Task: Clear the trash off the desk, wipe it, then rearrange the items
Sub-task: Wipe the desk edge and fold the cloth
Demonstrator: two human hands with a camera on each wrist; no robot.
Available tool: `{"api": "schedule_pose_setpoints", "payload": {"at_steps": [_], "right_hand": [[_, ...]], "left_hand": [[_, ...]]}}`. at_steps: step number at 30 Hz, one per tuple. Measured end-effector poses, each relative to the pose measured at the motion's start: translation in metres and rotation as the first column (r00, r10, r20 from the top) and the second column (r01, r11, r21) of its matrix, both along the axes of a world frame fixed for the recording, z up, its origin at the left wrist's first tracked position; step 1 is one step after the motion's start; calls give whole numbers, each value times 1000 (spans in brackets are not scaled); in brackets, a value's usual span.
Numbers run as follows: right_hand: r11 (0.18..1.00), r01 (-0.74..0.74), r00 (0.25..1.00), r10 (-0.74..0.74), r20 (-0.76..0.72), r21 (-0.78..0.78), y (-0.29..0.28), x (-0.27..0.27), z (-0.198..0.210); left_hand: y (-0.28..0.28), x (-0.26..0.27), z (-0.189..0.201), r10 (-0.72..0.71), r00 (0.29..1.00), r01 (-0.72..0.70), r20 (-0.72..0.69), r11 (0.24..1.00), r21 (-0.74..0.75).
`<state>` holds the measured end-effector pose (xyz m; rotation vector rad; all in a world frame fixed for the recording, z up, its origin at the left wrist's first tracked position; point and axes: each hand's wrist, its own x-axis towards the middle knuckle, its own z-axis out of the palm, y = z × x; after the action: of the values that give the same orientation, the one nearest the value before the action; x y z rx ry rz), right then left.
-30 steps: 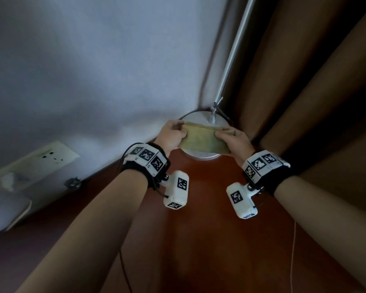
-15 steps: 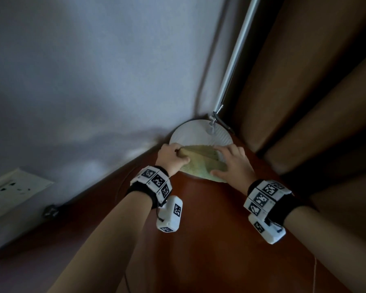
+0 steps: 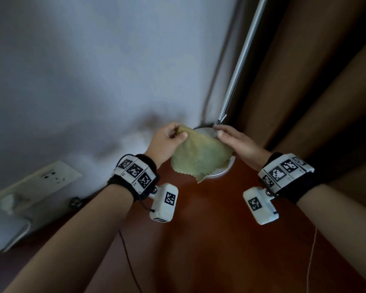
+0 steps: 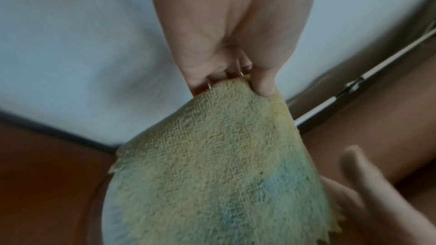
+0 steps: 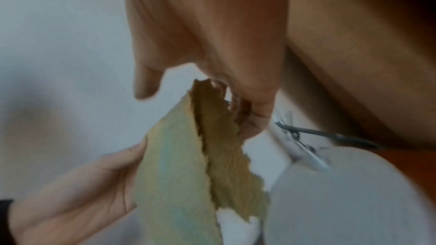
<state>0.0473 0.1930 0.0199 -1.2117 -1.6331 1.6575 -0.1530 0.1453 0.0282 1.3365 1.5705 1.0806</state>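
Head view: left hand (image 3: 167, 140) pinches the top corner of the cloth (image 3: 199, 157), which hangs limp over the white lamp base (image 3: 220, 173) on the desk (image 3: 209, 229). Right hand (image 3: 239, 142) lies beside it, fingers extended, holding nothing. Judged light, soft, non-slip; take hold at corners or edges.

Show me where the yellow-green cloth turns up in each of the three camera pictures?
Head: cloth at centre, hanging from the left hand over the white lamp base.
Left wrist: cloth fills the lower middle, pinched at its top.
Right wrist: cloth seen edge-on, lower centre.
Shared landmark: the silver lamp pole.
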Motion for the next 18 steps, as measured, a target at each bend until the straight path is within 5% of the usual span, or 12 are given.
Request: {"api": "schedule_pose_setpoints", "payload": {"at_steps": [4,8,13,18], "right_hand": [[984,-88,983,60,176,156,-9,1,42],[924,-131,979,63,194,359,-29,-3,72],[880,-159,981,91,169,447,-43,-13,117],[780,-398,910,270,315,482,-56,-16,163]], "left_hand": [[-20,-4,40,91,988,-93,121,996,12],[-45,-3,71,129,961,-84,246,979,-185],[-71,-4,102,-98,970,80,-222,993,-89],[-91,7,135,-314,913,291,-260,949,-123]]}}
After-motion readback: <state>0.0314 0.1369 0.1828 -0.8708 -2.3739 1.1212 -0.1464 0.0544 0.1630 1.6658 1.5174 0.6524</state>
